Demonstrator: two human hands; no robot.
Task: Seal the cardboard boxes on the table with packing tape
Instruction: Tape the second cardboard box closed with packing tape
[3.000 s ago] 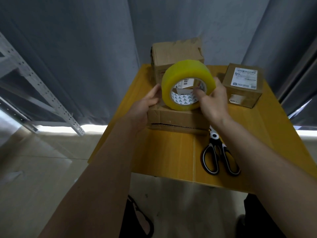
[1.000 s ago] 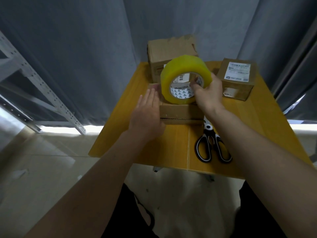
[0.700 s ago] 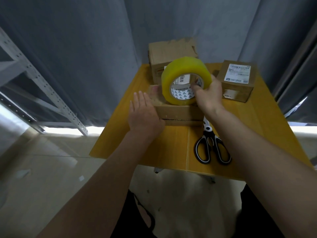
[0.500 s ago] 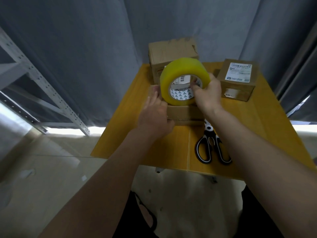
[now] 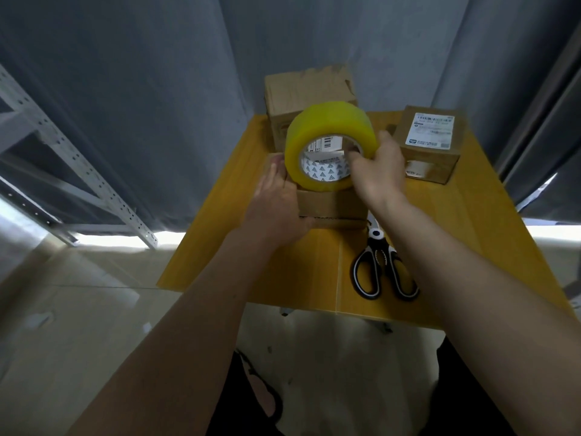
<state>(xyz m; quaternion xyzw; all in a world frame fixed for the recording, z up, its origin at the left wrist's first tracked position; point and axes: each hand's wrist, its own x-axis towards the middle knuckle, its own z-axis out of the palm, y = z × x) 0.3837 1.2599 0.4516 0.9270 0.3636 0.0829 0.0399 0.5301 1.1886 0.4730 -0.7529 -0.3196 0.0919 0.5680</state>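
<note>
Tape roll poised over the low box
Right hand (image 5: pixel 375 174) curls fingers through the core of the tape roll (image 5: pixel 328 146), standing on edge atop the near box (image 5: pixel 330 207); left hand (image 5: pixel 278 204), fingers straight, presses the box's left end, directly beside the roll

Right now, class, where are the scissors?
The scissors lie on the yellow table, near its front edge, under the right forearm, just in front of the nearest box.

On the worktop (image 5: pixel 471 221) a flat box (image 5: pixel 333 206) lies near the middle, with the tape roll (image 5: pixel 327 133) on edge above it. A taller box (image 5: pixel 301 99) stands behind it, a labelled box (image 5: pixel 430 152) at back right, and scissors (image 5: pixel 382 265) in front right.
</note>
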